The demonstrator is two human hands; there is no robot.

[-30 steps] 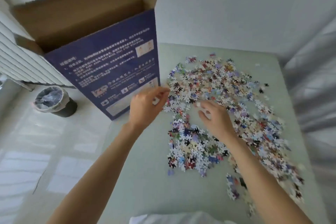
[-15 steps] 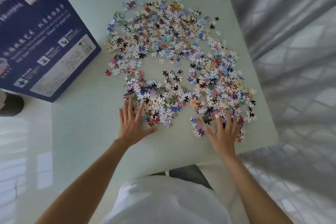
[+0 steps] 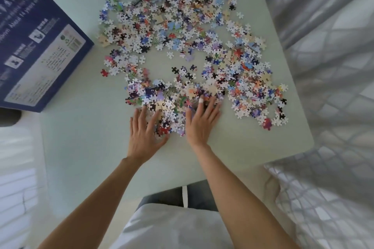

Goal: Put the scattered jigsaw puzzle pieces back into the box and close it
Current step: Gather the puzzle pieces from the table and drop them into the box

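Pale green, the bench (image 3: 85, 147) carries a wide scatter of jigsaw puzzle pieces (image 3: 182, 32), mostly white-backed with flecks of blue, red and black. Both forearms reach forward from the lower edge of the view. The left hand (image 3: 144, 129) lies flat with fingers straight and spread, palm down, its fingertips touching the near edge of a heaped clump of pieces (image 3: 162, 99). The right hand (image 3: 200, 123) is likewise flat and released, fingers straight and resting on the same clump from the right (one finger wears a pale strip near its tip (image 3: 201, 100)). Neither hand grips anything.

At the left edge stands the dark blue box (image 3: 40, 46), printed with white text and a pale label panel; its opening lies out of view, so its contents cannot be told. Its near corner points toward the scatter, apart from the closest pieces. Grey draped fabric (image 3: 334, 66) hangs to the right of the bench.
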